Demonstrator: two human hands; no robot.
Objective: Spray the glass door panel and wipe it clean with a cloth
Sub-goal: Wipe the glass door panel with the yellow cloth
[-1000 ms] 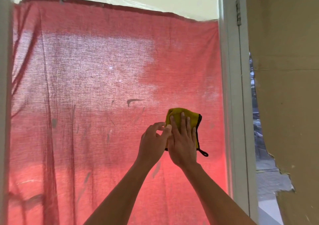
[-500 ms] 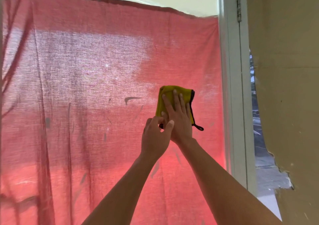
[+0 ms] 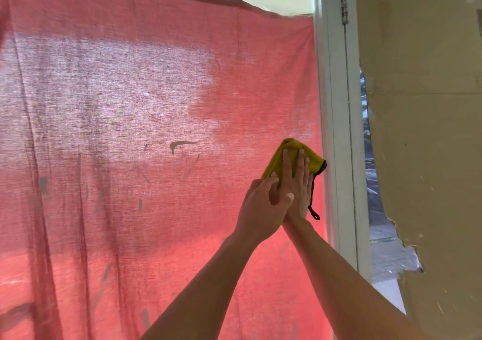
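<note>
Pressing a yellow cloth (image 3: 293, 145) flat against the glass door panel (image 3: 156, 92), the right hand (image 3: 297, 186) lies with fingers straight, gripping nothing, just beside the white frame (image 3: 336, 131). The left hand (image 3: 260, 206) rests on its back, loosely bent, holding nothing.

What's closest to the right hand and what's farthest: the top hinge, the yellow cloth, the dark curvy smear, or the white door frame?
1. The yellow cloth: pressed flat under the right hand, touching it.
2. The white door frame: just to the right.
3. The dark curvy smear: off to the left.
4. The hinge: high up on the frame.
</note>
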